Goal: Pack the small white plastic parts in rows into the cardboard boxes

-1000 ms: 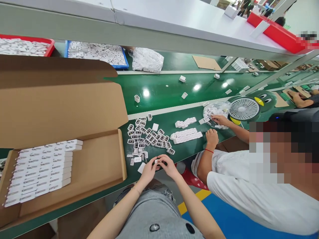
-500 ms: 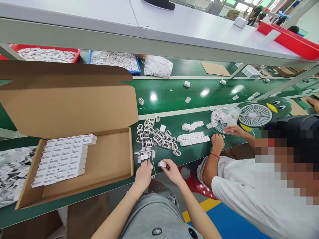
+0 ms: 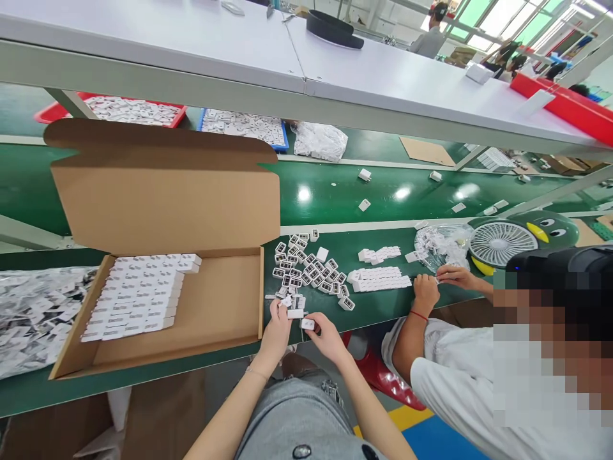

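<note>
My right hand (image 3: 327, 337) pinches a small white charger housing (image 3: 308, 324) just over the bench's front edge. To its left, my left hand (image 3: 276, 332) has its fingertips closed on a small white plastic piece (image 3: 286, 301), partly hidden by the fingers. A white block (image 3: 295, 314) lies between the two hands. Small flat white pieces (image 3: 301, 301) are scattered just beyond my left fingertips. Farther back, many white housings with dark open ends (image 3: 313, 273) stand in a loose cluster.
At left lies an open cardboard box (image 3: 225, 300) with rows of white blocks (image 3: 138, 297); a bag of parts (image 3: 38, 319) sits beyond it. Stacked white housings (image 3: 378, 279) are to the right. A co-worker's hands (image 3: 426, 292) work near a fan (image 3: 502, 243). A shelf (image 3: 191, 54) spans above.
My view has tilted up and left. My left fingers have moved from the flat pieces' edge to pinch a small white piece. The right hand still holds the housing, now turned more upright.
</note>
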`<state>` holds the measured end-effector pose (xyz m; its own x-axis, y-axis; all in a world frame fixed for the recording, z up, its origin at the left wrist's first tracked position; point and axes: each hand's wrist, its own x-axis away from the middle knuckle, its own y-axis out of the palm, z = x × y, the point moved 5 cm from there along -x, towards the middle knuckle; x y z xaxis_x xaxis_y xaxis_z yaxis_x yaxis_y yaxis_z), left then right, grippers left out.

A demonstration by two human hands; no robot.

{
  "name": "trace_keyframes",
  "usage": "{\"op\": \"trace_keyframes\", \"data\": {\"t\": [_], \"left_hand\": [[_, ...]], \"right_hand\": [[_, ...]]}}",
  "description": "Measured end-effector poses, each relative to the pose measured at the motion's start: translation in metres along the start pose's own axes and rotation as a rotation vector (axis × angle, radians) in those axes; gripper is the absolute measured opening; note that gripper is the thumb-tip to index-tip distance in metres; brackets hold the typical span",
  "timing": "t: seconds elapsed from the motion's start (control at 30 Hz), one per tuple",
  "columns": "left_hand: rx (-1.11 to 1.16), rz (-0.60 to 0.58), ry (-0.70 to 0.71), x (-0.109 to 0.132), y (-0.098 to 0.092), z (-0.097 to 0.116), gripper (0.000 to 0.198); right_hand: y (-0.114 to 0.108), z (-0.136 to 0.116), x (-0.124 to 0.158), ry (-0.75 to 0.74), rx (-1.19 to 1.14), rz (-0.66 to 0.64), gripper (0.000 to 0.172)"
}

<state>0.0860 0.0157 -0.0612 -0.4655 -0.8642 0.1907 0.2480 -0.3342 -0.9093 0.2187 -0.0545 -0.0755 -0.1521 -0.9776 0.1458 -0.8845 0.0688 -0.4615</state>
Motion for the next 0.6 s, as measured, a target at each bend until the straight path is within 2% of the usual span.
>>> {"op": "trace_keyframes", "data": {"t": [0.1,0.2,0.27,0.33,0.43,0.6], "left_hand": [[-0.038,0.018,0.01,-0.009,-0.005,0.004,0.045],[-0.09,-0.038,0.057,-0.014,-0.006,0.006,0.053],[-0.1,-0.084,0.093,-0.015,-0.004,0.006,0.055],[-0.082,-0.127,0.128,-0.014,-0.002,0.006,0.057],[-0.036,-0.17,0.169,-0.013,0.001,0.005,0.059],[-0.077,-0.184,0.215,-0.012,-0.003,0.003,0.049]], "right_hand": [[-0.002,-0.003,-0.002,-0.023,0.035,0.016,0.028],[-0.004,-0.007,-0.006,-0.045,0.06,0.063,0.027],[-0.002,-0.009,-0.008,-0.054,0.029,0.036,0.027],[0.003,-0.009,-0.01,-0.058,-0.038,0.014,0.027],[0.009,-0.007,-0.01,-0.031,-0.185,0.062,0.025],[0.017,-0.012,-0.001,0.075,-0.444,0.084,0.023]]}}
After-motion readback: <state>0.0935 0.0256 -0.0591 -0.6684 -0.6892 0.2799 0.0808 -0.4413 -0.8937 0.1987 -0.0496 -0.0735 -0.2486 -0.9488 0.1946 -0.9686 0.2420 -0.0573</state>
